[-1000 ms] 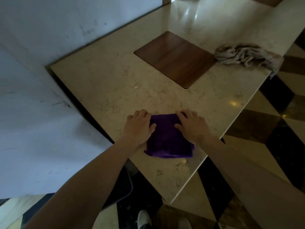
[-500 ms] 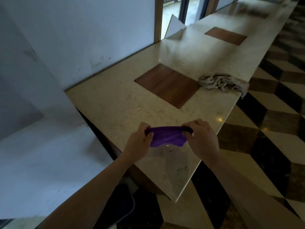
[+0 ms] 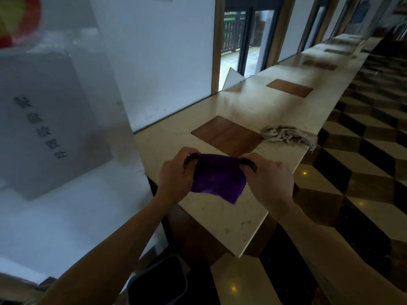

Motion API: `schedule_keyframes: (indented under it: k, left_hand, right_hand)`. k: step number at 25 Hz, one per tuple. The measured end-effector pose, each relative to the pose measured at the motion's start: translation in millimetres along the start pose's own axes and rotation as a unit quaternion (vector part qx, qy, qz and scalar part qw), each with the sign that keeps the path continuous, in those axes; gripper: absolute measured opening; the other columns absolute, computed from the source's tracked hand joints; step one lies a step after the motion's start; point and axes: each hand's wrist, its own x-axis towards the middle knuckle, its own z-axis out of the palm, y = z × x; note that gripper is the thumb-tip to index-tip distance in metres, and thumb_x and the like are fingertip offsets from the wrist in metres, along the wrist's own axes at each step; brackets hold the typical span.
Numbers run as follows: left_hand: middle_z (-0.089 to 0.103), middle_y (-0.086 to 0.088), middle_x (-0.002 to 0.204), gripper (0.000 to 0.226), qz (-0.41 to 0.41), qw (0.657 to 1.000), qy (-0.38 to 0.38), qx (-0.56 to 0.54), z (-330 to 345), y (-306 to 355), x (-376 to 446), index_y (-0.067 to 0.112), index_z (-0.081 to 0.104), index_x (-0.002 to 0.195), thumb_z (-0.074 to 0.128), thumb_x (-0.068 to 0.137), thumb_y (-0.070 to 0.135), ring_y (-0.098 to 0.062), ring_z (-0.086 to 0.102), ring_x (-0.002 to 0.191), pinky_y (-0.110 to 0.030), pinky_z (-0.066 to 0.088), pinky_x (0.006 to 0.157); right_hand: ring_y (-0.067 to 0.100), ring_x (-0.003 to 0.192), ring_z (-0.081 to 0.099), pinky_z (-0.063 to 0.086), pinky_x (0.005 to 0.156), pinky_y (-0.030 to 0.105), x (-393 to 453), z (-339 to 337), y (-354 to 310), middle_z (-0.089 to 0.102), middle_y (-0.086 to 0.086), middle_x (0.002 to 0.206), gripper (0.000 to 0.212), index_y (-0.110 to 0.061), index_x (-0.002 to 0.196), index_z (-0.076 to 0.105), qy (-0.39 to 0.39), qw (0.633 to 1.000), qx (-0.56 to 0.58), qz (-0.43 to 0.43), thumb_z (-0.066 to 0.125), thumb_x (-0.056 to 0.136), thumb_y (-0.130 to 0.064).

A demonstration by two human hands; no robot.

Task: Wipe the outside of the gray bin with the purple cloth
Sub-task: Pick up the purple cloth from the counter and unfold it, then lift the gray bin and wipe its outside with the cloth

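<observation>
The purple cloth (image 3: pixel 218 179) hangs folded in the air above the near end of the marble counter (image 3: pixel 222 223). My left hand (image 3: pixel 176 175) pinches its upper left corner and my right hand (image 3: pixel 268 179) pinches its upper right corner, so the cloth is stretched between them. Down by the floor, partly hidden under my left forearm, a dark bin with a gray rim (image 3: pixel 163 282) stands beside the counter's end; only its top edge and part of its inside show.
A crumpled beige rag (image 3: pixel 288 135) lies at the counter's right edge, past a wooden inset panel (image 3: pixel 226 135). A white wall panel with dark lettering (image 3: pixel 44 119) stands on my left. Checkered floor tiles (image 3: pixel 363 172) run along the right. Windows line the far wall.
The cloth went from lying flat under both hands on the counter to being lifted and held by its top corners. My head has tilted up, showing more of the long counter.
</observation>
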Motion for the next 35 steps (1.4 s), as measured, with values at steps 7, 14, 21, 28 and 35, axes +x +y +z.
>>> schedule_keyframes:
  k: [7,14,21,28,35]
  left_hand:
    - [0.070,0.001,0.093,0.020,-0.023,0.999,0.031,0.030,-44.0,29.6,-78.6,0.012,0.061,0.113,0.050,0.099,0.005,-0.019,0.069,0.080,-0.035,0.059,0.067]
    - [0.069,-0.001,0.107,0.021,-0.008,0.998,-0.061,0.007,-37.6,25.9,-168.7,0.018,0.052,0.119,0.045,0.100,0.023,-0.013,0.068,0.089,-0.036,0.061,0.070]
    - [0.070,0.007,0.108,0.025,-0.130,0.953,-0.187,-0.202,0.9,-68.0,-269.0,0.019,0.055,0.120,0.054,0.097,0.007,-0.010,0.068,0.097,-0.021,0.056,0.077]
    - [0.073,0.006,0.103,0.041,-0.156,0.952,-0.183,-0.190,59.6,-300.5,-435.2,0.032,0.065,0.108,0.052,0.085,0.002,-0.016,0.068,0.098,-0.035,0.054,0.087]
    - [0.067,0.003,0.113,0.042,-0.088,0.902,-0.277,0.319,131.2,-529.8,-601.4,0.026,0.061,0.118,0.039,0.095,0.053,-0.022,0.063,0.101,-0.036,0.044,0.076]
  right_hand:
    - [-0.001,0.090,0.061,0.053,0.069,0.020,-70.2,1.8,-54.0,0.062,-0.027,0.099,0.024,-0.047,0.099,0.055,-0.037,0.941,0.297,0.159,0.057,0.097,-0.023]
    - [0.002,0.126,0.050,0.049,0.094,0.025,-167.3,54.4,-92.8,0.043,-0.019,0.145,0.045,-0.046,0.143,0.037,-0.067,0.774,0.579,0.248,0.050,0.100,-0.041]
    - [-0.002,0.103,0.061,0.055,0.079,0.022,-257.2,156.9,-80.8,0.055,-0.039,0.112,0.049,-0.040,0.134,0.043,-0.025,0.793,0.558,0.243,0.063,0.089,-0.041]
    - [0.005,0.104,0.058,0.052,0.080,0.023,-401.4,350.9,-25.8,0.055,-0.007,0.125,0.043,-0.032,0.122,0.049,0.022,0.912,0.376,0.164,0.064,0.086,-0.013]
    - [0.021,0.124,0.052,0.047,0.090,0.015,-550.0,536.2,40.9,0.046,0.011,0.143,0.055,-0.031,0.130,0.042,0.053,0.947,0.304,0.089,0.067,0.082,-0.020]
